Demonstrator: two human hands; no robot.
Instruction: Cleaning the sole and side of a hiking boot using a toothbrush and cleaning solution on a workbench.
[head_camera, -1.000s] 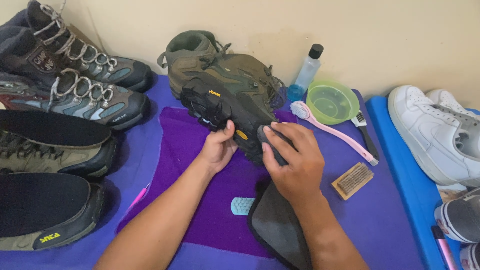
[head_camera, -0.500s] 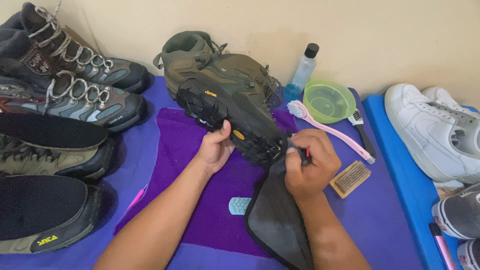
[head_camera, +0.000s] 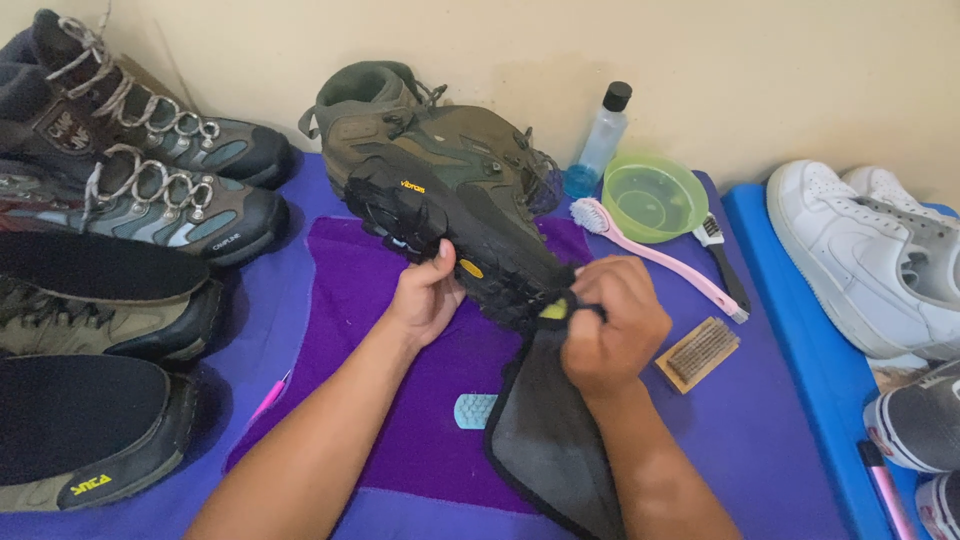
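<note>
An olive hiking boot (head_camera: 450, 190) lies on its side over a purple towel (head_camera: 370, 330), its black lugged sole turned toward me. My left hand (head_camera: 425, 297) grips the sole at its middle, thumb on top. My right hand (head_camera: 612, 325) is closed on a dark grey cloth (head_camera: 550, 440) and presses a pinched fold of it against the toe end of the sole. The rest of the cloth hangs down over the towel, hiding part of it.
Several hiking boots (head_camera: 150, 150) stand at left, two with black insoles on top. Behind the boot are a clear bottle (head_camera: 600, 135), a green bowl (head_camera: 652, 195), a pink brush (head_camera: 660, 258) and a wooden brush (head_camera: 698, 352). White sneakers (head_camera: 880, 260) sit at right. A small teal brush (head_camera: 475, 409) lies on the towel.
My right hand has slid from flat on the sole's toe to a closed pinch of the cloth at the toe edge. My left hand has stayed on the sole.
</note>
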